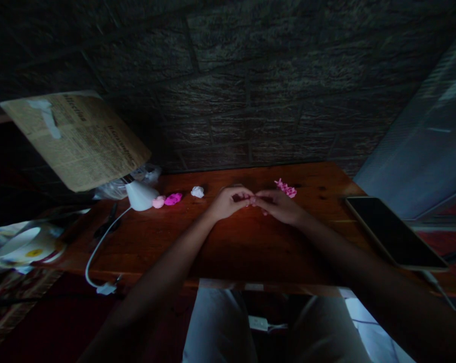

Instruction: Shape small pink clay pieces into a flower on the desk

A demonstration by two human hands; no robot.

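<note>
Plenty of open bench (258, 252) lower center between the forearms (186, 247), plus a decent gap right of center, between the pink clump (287, 189) and the phone (396, 232). Left's tighter tbh: lamp (140, 196), cord (95, 248), two pink lumps (173, 198) and a white lump (197, 191). Wall (220, 91) blocks the back, top of frame.

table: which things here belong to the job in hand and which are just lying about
Likely in the job:
- left hand and right hand, fingertips together; anything between them is too small to tell
- pink piece, by the right hand
- white lump
- magenta lump
- pale pink lump

Likely just lying about:
- lamp
- cable
- phone
</note>
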